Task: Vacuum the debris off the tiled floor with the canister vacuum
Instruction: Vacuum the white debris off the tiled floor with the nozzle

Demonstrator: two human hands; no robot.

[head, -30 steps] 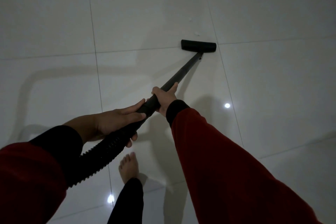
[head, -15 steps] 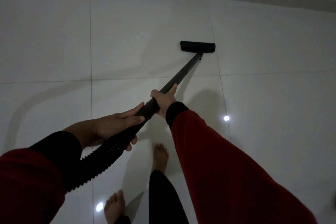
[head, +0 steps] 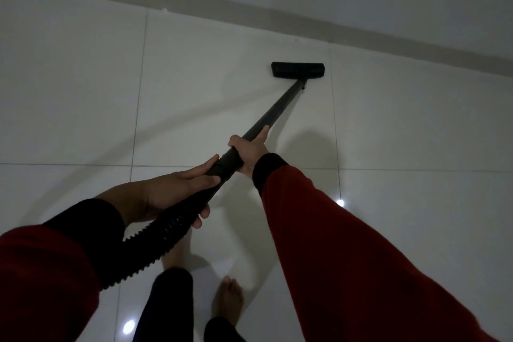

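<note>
I hold a black vacuum wand (head: 274, 112) that slants up and right across white floor tiles (head: 83, 91). Its flat black floor head (head: 297, 70) rests on a tile not far from the wall base. My right hand (head: 249, 151) grips the wand higher up, thumb along the tube. Lower down, my left hand (head: 177, 191) wraps the wand's end where the ribbed black hose (head: 155, 239) joins. The hose curves down under my left sleeve. A tiny white speck (head: 164, 10) lies at the skirting. The canister is out of view.
A grey skirting strip (head: 361, 33) and the wall run diagonally across the top. My bare feet (head: 227, 300) stand on the tiles at the bottom centre. Bright light reflections (head: 340, 203) glint on the glossy floor. Open tiles stretch left and right.
I have stepped forward and the wall has come closer into view. The floor head has slid ahead onto the tile row nearest the skirting. Both hands keep their grip.
</note>
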